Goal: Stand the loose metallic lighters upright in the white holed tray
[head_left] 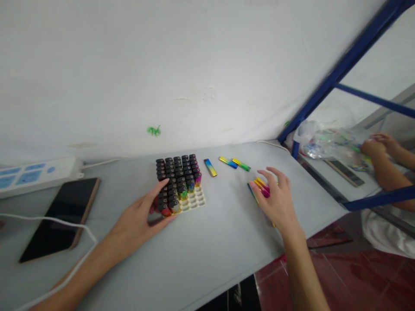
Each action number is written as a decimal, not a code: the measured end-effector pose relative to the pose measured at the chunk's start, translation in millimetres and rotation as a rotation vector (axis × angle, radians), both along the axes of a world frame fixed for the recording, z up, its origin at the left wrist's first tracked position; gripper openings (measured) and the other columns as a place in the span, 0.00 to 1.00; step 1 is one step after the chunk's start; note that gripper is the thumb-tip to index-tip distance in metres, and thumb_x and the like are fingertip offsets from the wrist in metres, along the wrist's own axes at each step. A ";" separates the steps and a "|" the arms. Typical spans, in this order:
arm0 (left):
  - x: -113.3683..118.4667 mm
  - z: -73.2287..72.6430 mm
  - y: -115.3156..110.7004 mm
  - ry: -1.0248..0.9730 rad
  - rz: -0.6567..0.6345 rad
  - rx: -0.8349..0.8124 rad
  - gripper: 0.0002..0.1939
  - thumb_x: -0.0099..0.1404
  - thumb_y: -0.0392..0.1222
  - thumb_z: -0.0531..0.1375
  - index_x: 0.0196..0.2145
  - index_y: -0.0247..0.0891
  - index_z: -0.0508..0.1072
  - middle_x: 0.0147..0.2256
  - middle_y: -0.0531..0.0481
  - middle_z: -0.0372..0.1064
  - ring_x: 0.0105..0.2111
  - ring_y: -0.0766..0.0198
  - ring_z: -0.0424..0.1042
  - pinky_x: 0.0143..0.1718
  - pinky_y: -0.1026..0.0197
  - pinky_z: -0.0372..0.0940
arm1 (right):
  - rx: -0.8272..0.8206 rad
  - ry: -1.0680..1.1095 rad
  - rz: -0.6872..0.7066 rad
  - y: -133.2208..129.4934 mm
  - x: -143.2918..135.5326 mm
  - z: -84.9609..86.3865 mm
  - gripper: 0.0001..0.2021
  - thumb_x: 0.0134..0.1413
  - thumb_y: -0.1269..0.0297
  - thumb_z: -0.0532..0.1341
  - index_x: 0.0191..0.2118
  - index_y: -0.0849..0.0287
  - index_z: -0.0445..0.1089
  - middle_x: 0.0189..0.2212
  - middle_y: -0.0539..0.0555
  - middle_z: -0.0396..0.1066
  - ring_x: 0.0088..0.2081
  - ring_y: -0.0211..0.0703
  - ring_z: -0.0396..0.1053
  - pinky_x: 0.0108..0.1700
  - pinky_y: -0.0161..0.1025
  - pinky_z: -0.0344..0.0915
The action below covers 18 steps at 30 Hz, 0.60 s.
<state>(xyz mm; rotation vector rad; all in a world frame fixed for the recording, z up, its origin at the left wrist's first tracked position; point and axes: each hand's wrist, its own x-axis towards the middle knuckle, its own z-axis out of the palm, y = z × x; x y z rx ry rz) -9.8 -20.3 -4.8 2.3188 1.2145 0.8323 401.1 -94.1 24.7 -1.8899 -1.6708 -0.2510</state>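
Note:
A white slotted tray [194, 201] stands on the table, its back and left slots filled with several upright, black-topped pieces [177, 175] with shiny coloured bodies. Some slots at its front right hold nothing. My left hand [139, 218] wraps the tray's front left corner, index finger along the left pieces and thumb at the front edge. Over at the right, my right hand [275, 196] has its fingers apart above a cluster of flat, shiny yellow-and-magenta pieces [263, 185]. Its thumb seems to touch them, and the palm hides part of the cluster.
Loose gradient pieces lie behind: a blue-yellow one [210, 167] and two more [234, 163]. A phone [61, 216], a power strip [42, 172] and a white cable [65, 222] are left. Beyond a blue frame [324, 88], another person's hands [378, 147] work near plastic bags [324, 140].

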 end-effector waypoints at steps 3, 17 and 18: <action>0.8 1.3 -0.8 -0.006 -0.009 0.001 0.47 0.71 0.62 0.68 0.79 0.53 0.55 0.47 0.46 0.83 0.41 0.46 0.86 0.44 0.47 0.84 | -0.233 -0.092 -0.084 -17.7 21.7 -27.1 0.34 0.76 0.40 0.54 0.75 0.54 0.66 0.78 0.69 0.56 0.78 0.80 0.51 0.71 0.80 0.57; 0.6 -1.6 -1.9 0.016 0.004 0.029 0.45 0.72 0.65 0.65 0.79 0.51 0.56 0.49 0.43 0.83 0.44 0.46 0.86 0.46 0.48 0.83 | -0.353 -0.117 0.008 69.2 -41.2 -24.7 0.38 0.77 0.39 0.53 0.82 0.54 0.53 0.82 0.71 0.46 0.81 0.77 0.44 0.76 0.78 0.48; 0.7 -1.1 -1.9 0.023 0.006 0.026 0.45 0.72 0.66 0.65 0.79 0.51 0.56 0.49 0.43 0.83 0.44 0.46 0.86 0.46 0.48 0.83 | -0.357 -0.103 0.027 79.1 -43.5 -23.2 0.38 0.77 0.39 0.54 0.82 0.52 0.52 0.83 0.69 0.43 0.82 0.76 0.42 0.76 0.78 0.47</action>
